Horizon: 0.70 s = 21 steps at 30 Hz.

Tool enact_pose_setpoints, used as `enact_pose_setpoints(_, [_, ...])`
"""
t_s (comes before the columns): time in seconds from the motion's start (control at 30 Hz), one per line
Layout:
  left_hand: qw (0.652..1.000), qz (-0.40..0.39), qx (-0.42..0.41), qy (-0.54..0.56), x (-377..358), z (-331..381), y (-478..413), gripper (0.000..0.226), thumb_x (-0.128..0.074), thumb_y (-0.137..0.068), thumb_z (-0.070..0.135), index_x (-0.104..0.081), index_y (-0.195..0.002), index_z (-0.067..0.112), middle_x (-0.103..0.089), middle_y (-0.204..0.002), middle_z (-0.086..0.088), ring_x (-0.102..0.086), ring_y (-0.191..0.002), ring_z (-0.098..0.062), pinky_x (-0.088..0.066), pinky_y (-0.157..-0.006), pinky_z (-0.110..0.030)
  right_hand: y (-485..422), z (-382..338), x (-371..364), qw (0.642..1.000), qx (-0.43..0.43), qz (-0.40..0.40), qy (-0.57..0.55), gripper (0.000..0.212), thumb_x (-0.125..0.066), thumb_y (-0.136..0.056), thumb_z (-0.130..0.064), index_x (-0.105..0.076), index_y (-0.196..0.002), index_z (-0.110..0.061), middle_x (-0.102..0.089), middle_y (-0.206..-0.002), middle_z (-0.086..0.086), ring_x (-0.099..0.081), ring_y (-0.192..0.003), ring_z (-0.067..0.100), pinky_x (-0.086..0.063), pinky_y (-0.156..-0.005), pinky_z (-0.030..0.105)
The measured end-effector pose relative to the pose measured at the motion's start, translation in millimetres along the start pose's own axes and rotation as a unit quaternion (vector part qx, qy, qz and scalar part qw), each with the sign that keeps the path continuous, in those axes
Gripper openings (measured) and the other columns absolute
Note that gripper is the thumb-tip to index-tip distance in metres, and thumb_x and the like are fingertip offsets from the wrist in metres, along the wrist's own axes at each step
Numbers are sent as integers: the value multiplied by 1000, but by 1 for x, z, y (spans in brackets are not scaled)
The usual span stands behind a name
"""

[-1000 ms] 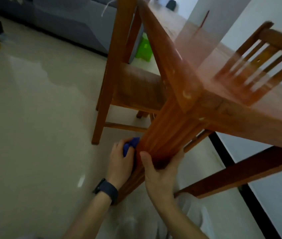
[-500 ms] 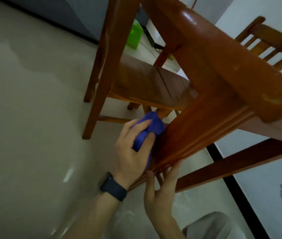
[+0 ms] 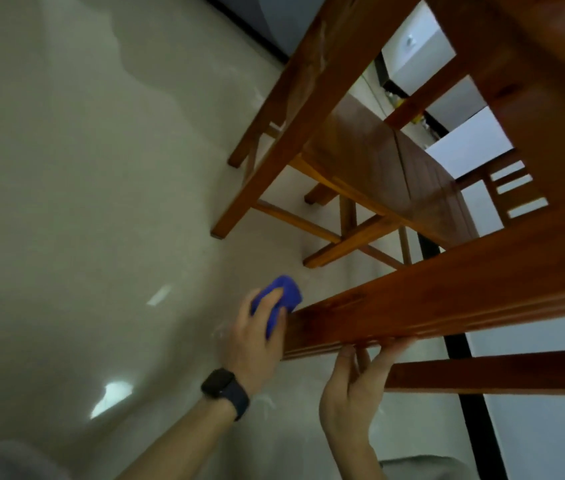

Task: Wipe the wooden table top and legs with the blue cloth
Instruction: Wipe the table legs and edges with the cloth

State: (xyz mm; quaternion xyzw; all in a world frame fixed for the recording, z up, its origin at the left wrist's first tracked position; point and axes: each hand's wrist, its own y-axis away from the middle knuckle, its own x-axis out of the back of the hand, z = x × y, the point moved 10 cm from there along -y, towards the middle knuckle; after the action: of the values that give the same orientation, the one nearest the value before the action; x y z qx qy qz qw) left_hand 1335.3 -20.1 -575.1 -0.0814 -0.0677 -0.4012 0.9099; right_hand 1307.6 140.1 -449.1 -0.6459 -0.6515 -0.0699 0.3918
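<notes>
left hand [image 3: 257,344] grips blue cloth [image 3: 286,294] against table leg [image 3: 447,303].

The left hand [image 3: 257,344] covers much of the blue cloth [image 3: 283,292]; past that grip the table leg [image 3: 447,303] runs out of view, its top unseen.

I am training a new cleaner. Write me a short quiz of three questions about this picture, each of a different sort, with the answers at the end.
1. Choose one: what does the left hand hold? A) a blue cloth B) a sponge C) nothing
2. True or false: the right hand holds a brush.
3. Fill in: the fingers of the right hand touch the lower edge of the table ___.

Key: 1 A; 2 false; 3 table leg.
</notes>
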Motion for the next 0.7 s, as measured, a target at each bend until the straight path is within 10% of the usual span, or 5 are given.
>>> enact_pose_setpoints(0.1, [997,4,-65,33,-32,59,18,38,-34,-101,45,-43,-134,30,-50,-131,-9,-58,-100,-20,-50,-79,-28,-1,6,-10,1000,-4,-14,-5,83,-43,-100,-21,15,-136,-67,-15,-141,-47,-39,-125,-15,-37,-97,6])
enact_pose_setpoints(0.27, [991,-69,113,-27,-53,-92,47,41,-42,-100,36,-51,-138,23,-49,-138,-13,-54,-115,-32,-45,-93,-34,6,23,-23,998,-30,-53,-10,88,-48,-98,-4,15,-144,-45,-13,-136,-56,-32,-128,-19,-37,-103,11])
enact_pose_setpoints(0.4, [953,-112,281,18,-48,-177,68,39,-45,-100,35,-49,-138,28,-50,-138,-6,-52,-124,-29,-45,-99,-38,23,35,-29,996,-61,-58,-18,101,-64,-91,-30,19,-146,-49,-17,-152,-30,-41,-136,13,-45,-106,44])
enact_pose_setpoints(0.5, [967,12,243,71,-38,-129,51,39,-45,-102,30,-46,-141,26,-44,-141,-1,-48,-122,-18,-42,-98,-31,22,40,-34,997,-67,-38,-12,110,-70,-85,-33,19,-148,-42,-21,-149,-29,-47,-131,12,-49,-102,45])
enact_pose_setpoints(0.7, [970,-54,235,22,-70,-157,80,41,-42,-103,31,-41,-145,32,-38,-142,5,-46,-118,-11,-36,-94,-21,20,44,-33,997,-68,1,26,116,-73,-82,-38,20,-151,-28,-24,-146,-31,-55,-116,9,-55,-94,42])
